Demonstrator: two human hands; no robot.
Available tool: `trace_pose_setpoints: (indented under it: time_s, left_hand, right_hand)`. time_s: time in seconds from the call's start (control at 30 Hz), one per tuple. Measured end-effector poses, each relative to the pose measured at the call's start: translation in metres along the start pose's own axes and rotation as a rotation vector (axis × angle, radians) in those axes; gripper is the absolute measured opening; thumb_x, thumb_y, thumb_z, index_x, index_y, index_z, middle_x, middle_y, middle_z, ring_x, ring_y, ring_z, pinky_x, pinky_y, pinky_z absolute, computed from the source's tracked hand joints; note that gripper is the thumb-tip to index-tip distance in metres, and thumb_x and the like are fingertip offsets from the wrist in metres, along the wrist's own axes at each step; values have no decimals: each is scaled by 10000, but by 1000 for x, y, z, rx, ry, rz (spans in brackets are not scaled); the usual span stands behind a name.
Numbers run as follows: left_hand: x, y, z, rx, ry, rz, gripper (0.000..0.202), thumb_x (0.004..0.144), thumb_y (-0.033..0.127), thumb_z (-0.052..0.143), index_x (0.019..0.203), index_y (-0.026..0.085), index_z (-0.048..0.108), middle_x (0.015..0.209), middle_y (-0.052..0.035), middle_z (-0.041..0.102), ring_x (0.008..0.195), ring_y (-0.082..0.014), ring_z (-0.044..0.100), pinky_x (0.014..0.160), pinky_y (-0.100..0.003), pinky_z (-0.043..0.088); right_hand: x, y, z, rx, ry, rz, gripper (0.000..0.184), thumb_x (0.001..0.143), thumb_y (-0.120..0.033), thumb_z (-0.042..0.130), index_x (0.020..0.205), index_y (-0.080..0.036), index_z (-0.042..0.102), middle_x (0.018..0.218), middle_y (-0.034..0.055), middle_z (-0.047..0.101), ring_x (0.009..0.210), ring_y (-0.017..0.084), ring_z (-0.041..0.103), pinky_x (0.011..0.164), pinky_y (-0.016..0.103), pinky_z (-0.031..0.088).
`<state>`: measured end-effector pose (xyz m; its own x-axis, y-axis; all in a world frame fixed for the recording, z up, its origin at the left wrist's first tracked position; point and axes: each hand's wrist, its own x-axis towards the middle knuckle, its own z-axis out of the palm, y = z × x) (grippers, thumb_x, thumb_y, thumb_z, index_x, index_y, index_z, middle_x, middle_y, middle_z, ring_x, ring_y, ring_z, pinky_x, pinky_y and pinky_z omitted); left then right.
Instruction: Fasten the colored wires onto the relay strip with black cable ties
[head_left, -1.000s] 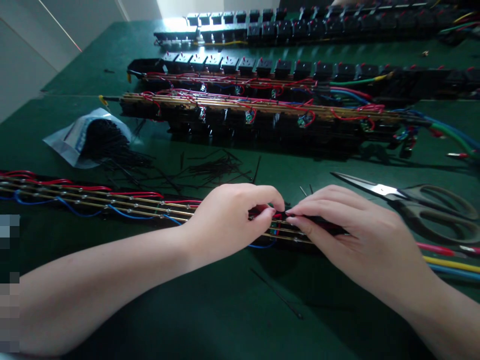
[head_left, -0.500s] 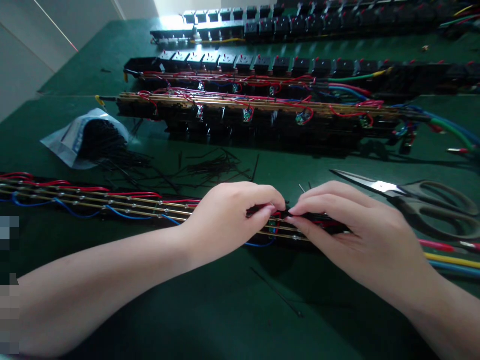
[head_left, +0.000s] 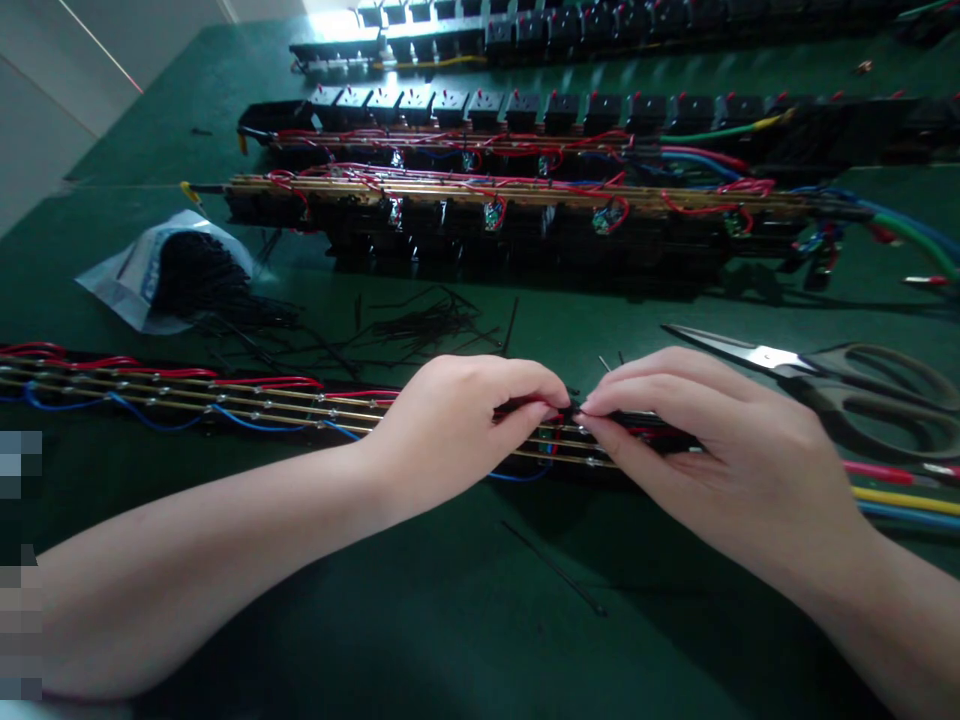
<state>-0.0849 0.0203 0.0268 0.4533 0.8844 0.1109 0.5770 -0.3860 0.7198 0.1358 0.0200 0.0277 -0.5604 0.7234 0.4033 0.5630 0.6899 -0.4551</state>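
Observation:
My left hand (head_left: 469, 430) and my right hand (head_left: 720, 440) meet over the nearest wired strip (head_left: 247, 400), which has brass rails with red and blue wires. Between their pinched fingertips is a small piece of black cable tie (head_left: 575, 408), mostly covered by the fingers. My left thumb and forefinger close on one side of it, the right ones on the other. The rails under both hands are partly hidden. A single black cable tie (head_left: 555, 570) lies on the green table in front of the strip.
Scissors (head_left: 787, 362) lie behind my right hand. An opened bag (head_left: 135, 285) spills black cable ties (head_left: 427, 320) at the left and middle. Further back lie a wired strip (head_left: 495, 215) and black socket strips (head_left: 487, 110). Thick coloured cables (head_left: 900, 490) run off right.
Hardly anything differs. The whole scene sits slightly higher in the view, and both hands keep their pinch at the same spot on the strip.

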Motion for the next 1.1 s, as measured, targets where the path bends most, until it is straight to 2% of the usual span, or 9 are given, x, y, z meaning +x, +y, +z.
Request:
trace_pose_setpoints:
  time_s: [0.43,0.67,0.87,1.1]
  left_hand:
    - [0,1,0,-7,-20,15,150,943,158,641,977,222,771,956,41,796,858,-121,722,775,-222,529]
    - [4,1,0,-3,-101,-9,166,932,148,619,957,234,758,936,29,765,901,-147,689,787,-260,522]
    - [4,1,0,-28,-110,-3,192,912,114,604,933,237,749,921,29,755,880,-142,678,791,-260,524]
    - [4,0,0,-15,-117,27,174,919,120,601,925,227,739,910,26,737,872,-135,658,767,-254,503]
  right_hand:
    - [3,0,1,15,-18,-57,161,948,-144,620,959,-260,732,934,62,772,833,221,729,690,367,619]
    - [1,0,2,9,-2,-90,151,947,-111,608,940,-238,690,904,52,756,815,189,712,688,323,596]
    - [0,1,2,-17,-15,-69,162,967,-114,530,940,-233,637,908,56,732,821,191,695,677,319,559]
    - [-1,2,3,-13,-26,-60,155,963,-106,520,938,-232,608,905,56,708,823,190,675,671,314,534]
